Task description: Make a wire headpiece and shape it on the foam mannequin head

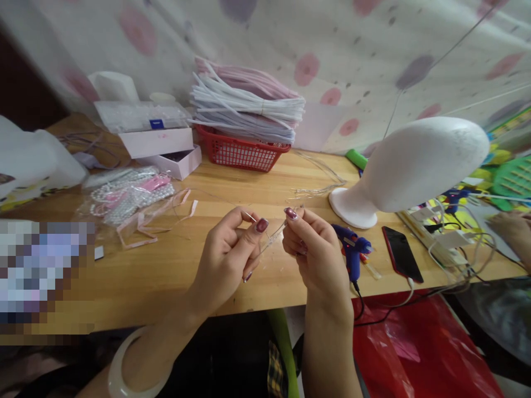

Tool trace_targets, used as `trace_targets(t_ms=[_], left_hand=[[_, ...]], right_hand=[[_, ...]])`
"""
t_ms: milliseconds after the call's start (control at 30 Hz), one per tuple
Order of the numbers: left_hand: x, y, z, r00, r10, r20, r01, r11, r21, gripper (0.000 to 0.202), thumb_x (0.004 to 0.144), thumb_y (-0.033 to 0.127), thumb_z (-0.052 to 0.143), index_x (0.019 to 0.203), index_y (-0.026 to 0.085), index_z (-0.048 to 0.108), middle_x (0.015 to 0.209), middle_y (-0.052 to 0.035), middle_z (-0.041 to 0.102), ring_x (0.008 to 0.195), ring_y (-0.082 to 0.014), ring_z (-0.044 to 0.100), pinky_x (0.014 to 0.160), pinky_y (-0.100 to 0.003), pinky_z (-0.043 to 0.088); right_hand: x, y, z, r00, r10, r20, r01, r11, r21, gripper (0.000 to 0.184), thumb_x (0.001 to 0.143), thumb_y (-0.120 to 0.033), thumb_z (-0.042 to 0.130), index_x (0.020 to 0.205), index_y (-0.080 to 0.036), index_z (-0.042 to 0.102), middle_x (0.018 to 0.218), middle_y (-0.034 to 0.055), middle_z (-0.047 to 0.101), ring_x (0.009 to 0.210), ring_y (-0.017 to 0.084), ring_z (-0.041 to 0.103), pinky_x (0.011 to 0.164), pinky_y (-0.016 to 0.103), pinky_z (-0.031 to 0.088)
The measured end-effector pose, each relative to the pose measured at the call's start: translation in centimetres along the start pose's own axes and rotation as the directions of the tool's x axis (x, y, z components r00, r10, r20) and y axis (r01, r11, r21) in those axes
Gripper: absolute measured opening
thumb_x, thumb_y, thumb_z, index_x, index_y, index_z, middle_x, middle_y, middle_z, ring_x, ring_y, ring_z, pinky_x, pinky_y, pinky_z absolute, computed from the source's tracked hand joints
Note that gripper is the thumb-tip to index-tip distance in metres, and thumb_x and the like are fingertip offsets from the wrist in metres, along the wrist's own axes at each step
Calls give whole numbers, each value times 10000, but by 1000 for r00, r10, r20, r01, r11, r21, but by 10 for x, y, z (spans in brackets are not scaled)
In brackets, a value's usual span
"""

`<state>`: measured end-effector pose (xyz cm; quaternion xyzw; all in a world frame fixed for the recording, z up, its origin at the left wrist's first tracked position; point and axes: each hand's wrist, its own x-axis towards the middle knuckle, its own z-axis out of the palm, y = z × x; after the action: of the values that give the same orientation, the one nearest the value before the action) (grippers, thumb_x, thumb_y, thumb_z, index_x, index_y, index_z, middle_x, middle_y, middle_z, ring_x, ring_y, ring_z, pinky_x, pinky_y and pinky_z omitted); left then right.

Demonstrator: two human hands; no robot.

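My left hand (230,251) and my right hand (318,249) are raised over the near middle of the wooden table (249,290), a small gap apart. Between them runs a thin silvery wire (269,242), with what look like tiny see-through beads along it. The left thumb and forefinger pinch one stretch of wire, and a fine end sticks up past the fingertips. Thumb and forefinger of the right hand are pressed together on another part, mostly hidden by the fingers. Just right of that hand lies a blue glue gun (352,249) with its cord hanging off the edge.
Behind stands a red basket (244,153) piled with pipe cleaners (249,105). Bagged pearl beads (128,193) and pink ribbon (141,235) lie left. A white foam head (418,166), loose wires (315,190), a phone (401,253) and a power strip (435,237) are right, near another person's hand (510,229).
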<state>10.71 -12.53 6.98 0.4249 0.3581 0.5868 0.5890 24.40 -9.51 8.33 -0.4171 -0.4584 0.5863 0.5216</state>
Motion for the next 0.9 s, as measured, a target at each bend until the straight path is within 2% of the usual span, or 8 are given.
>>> trace_targets(t_ms=[233, 433, 700, 900], left_hand=[[1, 1, -1, 1000, 15, 6, -15, 1000, 4, 203, 926, 368, 613, 861, 225, 485, 409, 133, 354, 310, -29, 279, 335, -118, 224], [1, -1, -2, 999, -4, 33, 7, 998, -68, 216, 913, 378, 637, 848, 216, 510, 398, 131, 376, 299, -17, 275, 327, -102, 222], [3, 0, 0, 995, -76, 65, 83, 989, -122, 261, 858, 405, 704, 815, 210, 535, 380, 129, 407, 276, -10, 301, 313, -92, 233], [3, -1, 2, 996, -83, 23, 85, 983, -162, 239, 835, 385, 728, 799, 222, 557, 345, 126, 425, 260, -21, 309, 295, -104, 198]], right_hand=[[0, 1, -1, 1000, -7, -2, 7, 1000, 0, 352, 783, -390, 726, 617, -214, 470, 493, -99, 273, 469, 72, 145, 444, 269, 81], [-1, 2, -1, 1000, -1, 0, 1, 998, 56, 330, 790, -359, 738, 614, -202, 507, 497, -97, 275, 473, 69, 143, 449, 271, 76], [-3, 1, -2, 1000, 14, 10, -15, 996, 90, 325, 782, -343, 754, 601, -193, 529, 478, -97, 292, 454, 58, 157, 453, 269, 78], [-3, 1, -1, 1000, -2, -3, 2, 995, 101, 306, 792, -331, 749, 617, -192, 541, 474, -102, 283, 455, 55, 158, 453, 260, 85]])
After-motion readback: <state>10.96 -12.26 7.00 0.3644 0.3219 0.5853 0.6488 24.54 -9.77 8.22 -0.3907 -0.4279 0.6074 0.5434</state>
